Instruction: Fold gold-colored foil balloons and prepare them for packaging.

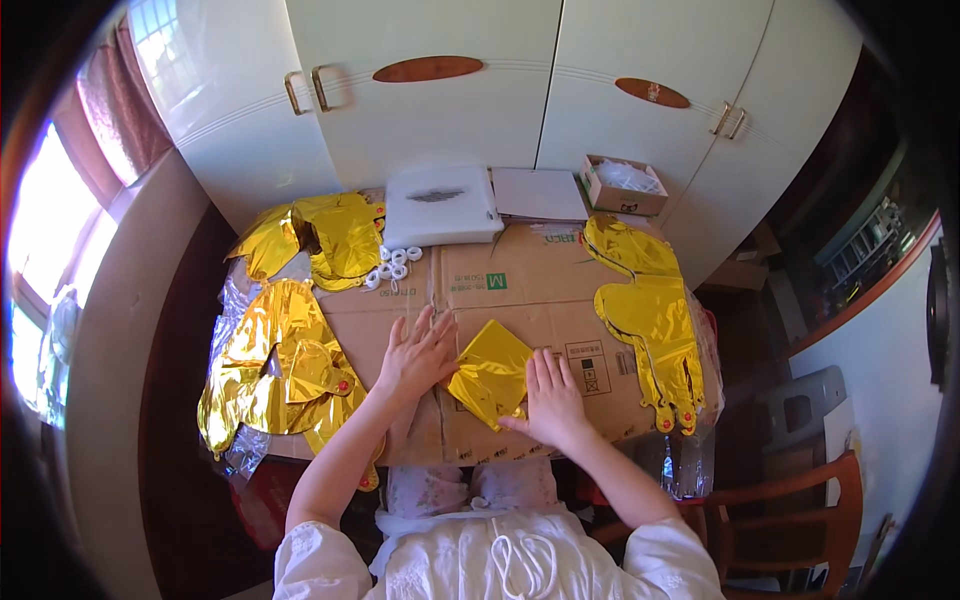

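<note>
On cardboard (520,290) | folded gold foil balloon (490,372), shiny, creased | 2 hands flat

a flattened brown cardboard box (520,300) covers the table, bearing a small green square label (497,281) and a white rectangular label (587,366). at its far edge sit a white flat package (441,205) and a small open carton (623,185).

Folded foil piece (490,375), centre: shiny gold. Foil shapes at 9 o'clock (280,370) and 3 o'clock (655,315): gold, tipped with red dots. Cardboard sheet (530,290): brown, marked with green print. Cupboard doors (500,90): cream, fitted with brown oval plaques.
</note>
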Available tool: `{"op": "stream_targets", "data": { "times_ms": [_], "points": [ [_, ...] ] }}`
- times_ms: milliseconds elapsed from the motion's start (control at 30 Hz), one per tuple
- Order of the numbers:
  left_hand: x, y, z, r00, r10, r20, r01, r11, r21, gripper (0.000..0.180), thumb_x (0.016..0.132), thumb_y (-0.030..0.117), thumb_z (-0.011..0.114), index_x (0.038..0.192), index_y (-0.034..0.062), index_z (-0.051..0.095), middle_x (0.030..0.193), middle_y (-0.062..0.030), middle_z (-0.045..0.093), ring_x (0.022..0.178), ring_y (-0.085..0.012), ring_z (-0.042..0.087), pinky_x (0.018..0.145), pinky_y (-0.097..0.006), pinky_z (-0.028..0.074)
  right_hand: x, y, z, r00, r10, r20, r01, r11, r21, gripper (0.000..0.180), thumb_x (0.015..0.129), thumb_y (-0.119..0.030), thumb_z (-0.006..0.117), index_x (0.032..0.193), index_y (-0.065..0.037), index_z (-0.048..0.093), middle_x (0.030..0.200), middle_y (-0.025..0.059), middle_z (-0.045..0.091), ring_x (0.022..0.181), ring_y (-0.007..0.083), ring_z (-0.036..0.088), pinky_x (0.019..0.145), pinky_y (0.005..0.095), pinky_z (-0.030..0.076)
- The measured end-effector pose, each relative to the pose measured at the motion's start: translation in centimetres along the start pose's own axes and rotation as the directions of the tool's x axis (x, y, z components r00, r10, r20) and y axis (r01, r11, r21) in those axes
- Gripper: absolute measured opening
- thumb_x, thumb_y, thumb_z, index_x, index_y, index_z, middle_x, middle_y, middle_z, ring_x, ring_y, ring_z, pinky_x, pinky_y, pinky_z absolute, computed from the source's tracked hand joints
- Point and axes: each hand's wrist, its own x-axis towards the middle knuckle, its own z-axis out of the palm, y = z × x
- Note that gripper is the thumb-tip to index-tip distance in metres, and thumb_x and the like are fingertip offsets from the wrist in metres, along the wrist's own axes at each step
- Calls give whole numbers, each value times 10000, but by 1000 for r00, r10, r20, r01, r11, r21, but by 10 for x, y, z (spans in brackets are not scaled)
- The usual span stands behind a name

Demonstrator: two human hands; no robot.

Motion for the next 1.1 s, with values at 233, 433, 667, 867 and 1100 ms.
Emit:
{"op": "stream_targets", "data": {
  "times_ms": [233, 433, 667, 867, 1100],
  "points": [
    [-33, 52, -5, 996, 84, -15, -85, 968, -238, 586, 930, 386, 544, 1378, 17, 465, 1469, -186, 415, 1399, -295, 353, 1129, -494, 269, -23, -39, 8, 971, 228, -79, -224, 973, 49, 1094, 779, -730, 548, 1392, 155, 353, 1502, 283, 308, 1449, 363, 214, 1188, 460, 144],
    [-43, 67, 8, 999, 23, -21, -28, 969, -245, 684, 919, 476, 535, 1404, 5, 433, 1473, -217, 396, 1399, -347, 339, 1136, -503, 253, -10, 0, -6, 992, 127, -22, -120, 970, 213, 956, 848, -658, 526, 1381, 123, 387, 1486, 273, 339, 1416, 379, 288, 1164, 488, 212],
    [-34, 75, 9, 999, 34, 19, -30, 985, -168, 735, 915, 524, 504, 1424, 2, 405, 1484, -226, 373, 1415, -363, 304, 1139, -524, 233, 68, 58, 1, 890, -376, -257, 423, 892, 162, 545, 966, -343, 513, 1439, -94, 409, 1500, 107, 392, 1400, 295, 343, 1152, 480, 263],
    [-36, 69, 8, 997, 54, 47, -44, 979, -201, 717, 904, 499, 509, 1444, 42, 393, 1501, -185, 373, 1419, -347, 305, 1149, -548, 201, 75, 58, 15, 892, -434, -125, 448, 885, 126, 632, 968, -434, 461, 1473, -73, 339, 1533, 111, 341, 1430, 273, 293, 1177, 481, 198],
    [-18, 26, 13, 969, 228, 94, -203, 954, -219, 590, 937, 385, 471, 1444, 89, 416, 1503, -99, 405, 1416, -251, 337, 1162, -508, 212, 21, 19, 17, 990, -105, -92, 113, 990, 88, 815, 940, -588, 409, 1496, -12, 257, 1566, 151, 260, 1457, 281, 229, 1181, 500, 140]
  ]
}}
